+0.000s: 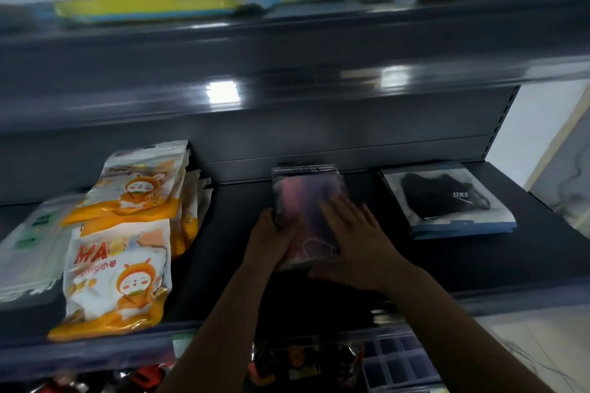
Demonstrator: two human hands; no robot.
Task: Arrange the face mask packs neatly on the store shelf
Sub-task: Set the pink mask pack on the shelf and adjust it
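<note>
A clear pack of pink and purple face masks (303, 198) lies on the dark middle shelf (447, 262), at its centre. My left hand (271, 236) grips the pack's left edge, fingers curled round it. My right hand (354, 242) lies flat on the pack's right side with straight fingers pressing down. Orange and white mask packs with a cartoon figure (121, 268) are piled at the left, and a stack of black mask packs (447, 201) sits at the right. The frame is blurred by motion.
Pale green-labelled packs (28, 246) lie at the far left. The shelf above (287, 51) carries yellow and blue packs (147, 6). Below the front lip, a lower shelf holds dark and red items (306, 360) and a compartment box (399, 360).
</note>
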